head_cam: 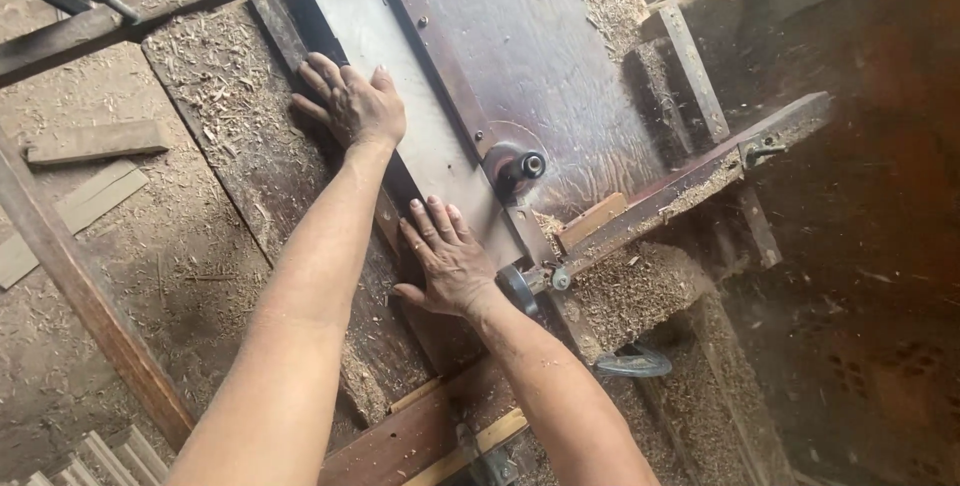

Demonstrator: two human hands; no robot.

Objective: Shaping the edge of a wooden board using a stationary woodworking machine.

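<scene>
Both hands lay flat, fingers spread, pressing down on a long pale board [400, 76] that ran diagonally across the saw surface [560, 66]. Neither hand gripped anything; the palms simply bore on the wood. The left hand [352, 104] rested farther up, at the board's left edge, its fingers reaching over onto a dark strip [300, 21] running alongside the board. The right hand [447, 258] sat nearer the person, at the board's lower end, fingertips on the pale face and thumb out to the left. Just beside the right hand's fingers, a dark round knob [518, 166] stood on a dark rail [440, 56] that bordered the board's right edge. Sawdust [215, 76] lay thick over the worn plank to the left, and loose wooden offcuts [95, 141] lay on the dusty floor beyond.
</scene>
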